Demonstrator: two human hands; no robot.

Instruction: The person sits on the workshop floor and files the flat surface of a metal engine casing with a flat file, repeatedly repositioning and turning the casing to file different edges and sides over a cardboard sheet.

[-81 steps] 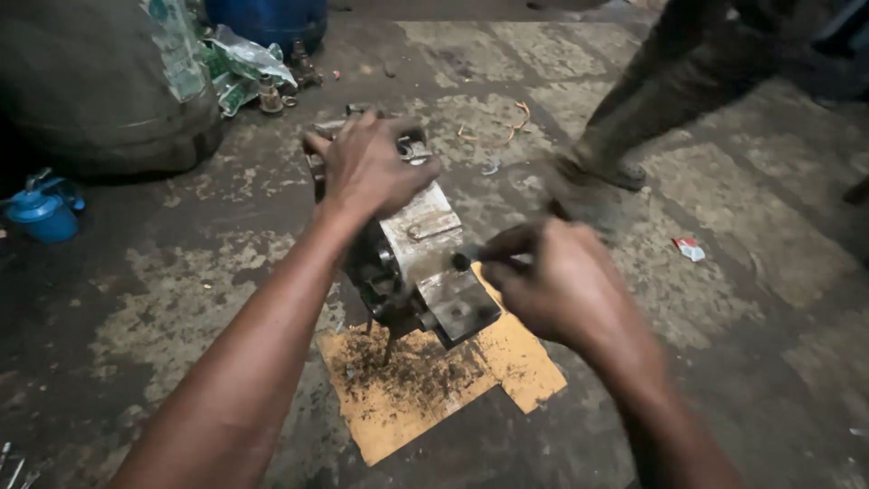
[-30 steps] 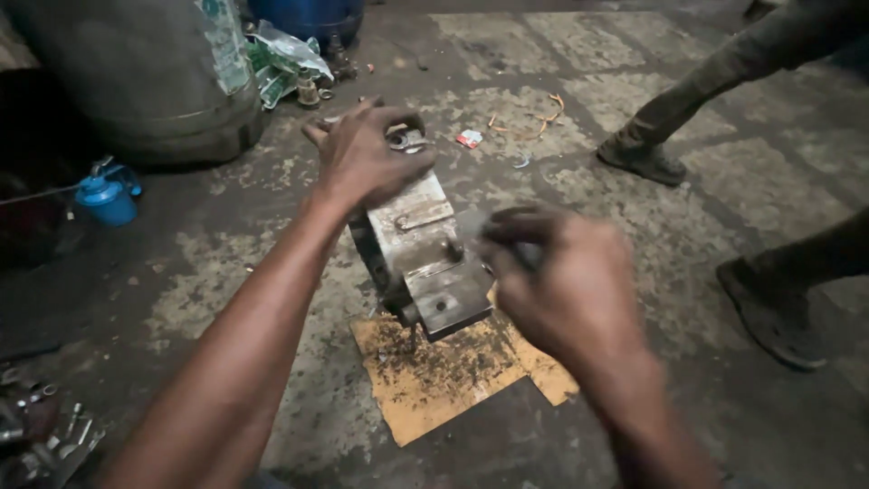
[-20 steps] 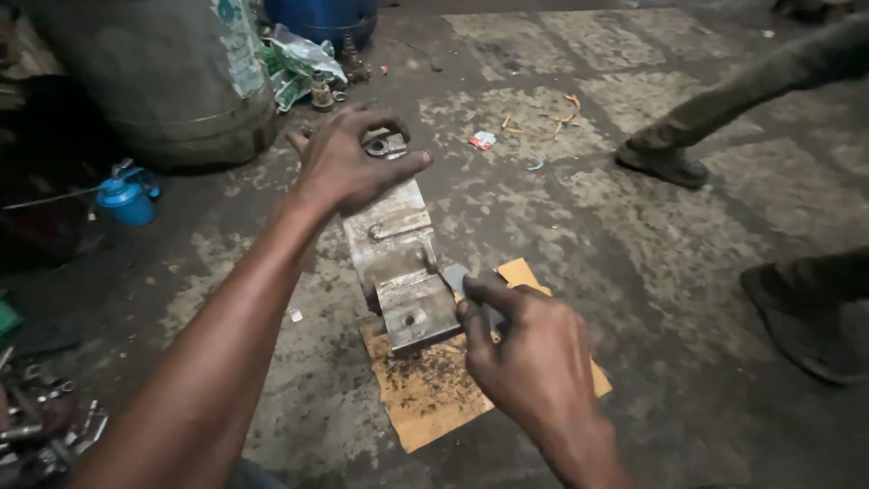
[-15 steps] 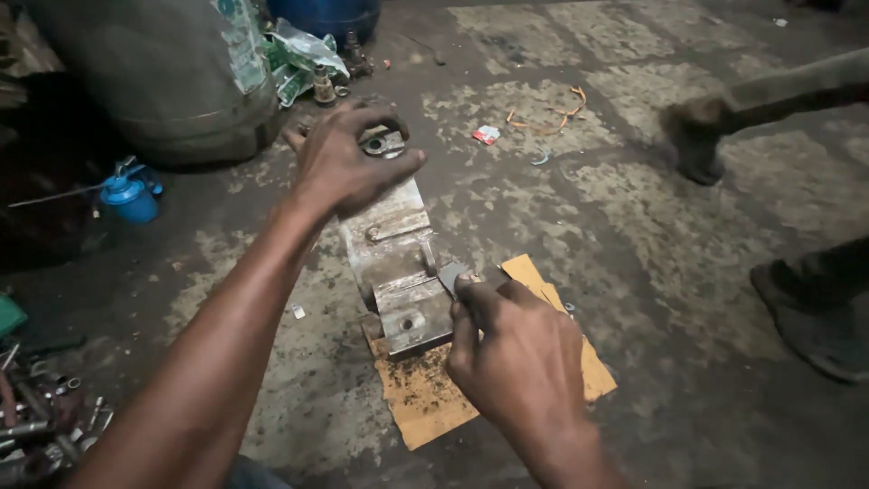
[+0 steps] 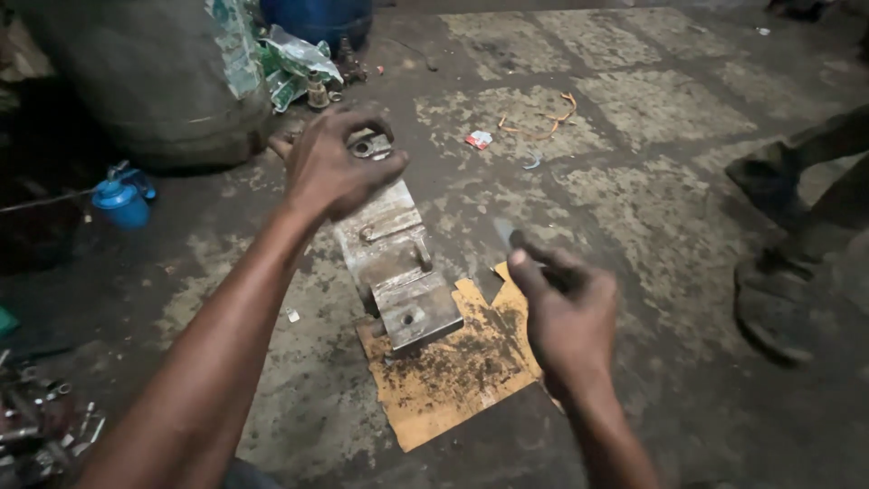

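While your left hand point(image 5: 337, 167) clamps over the far end of the grey metal block point(image 5: 396, 263), fingers curled on its top edge, your right hand point(image 5: 568, 319) hangs just beside the near end, closed around a small dark tool point(image 5: 507, 234) whose tip pokes out above your thumb; what kind of tool it is I cannot tell. The block lies on the stained concrete floor point(image 5: 634, 181), its near end resting on a scrap of brown cardboard point(image 5: 453, 371) littered with dark filings. Judging by that debris, some working of the block is done, while the bolts on its face sit in place, so you look midway at best. Behind, a big grey drum point(image 5: 145, 81) and a blue barrel point(image 5: 317, 18) stand near crumpled plastic wrapping point(image 5: 294, 63); their contents are hidden. A small blue oil can point(image 5: 122, 201) sits left.
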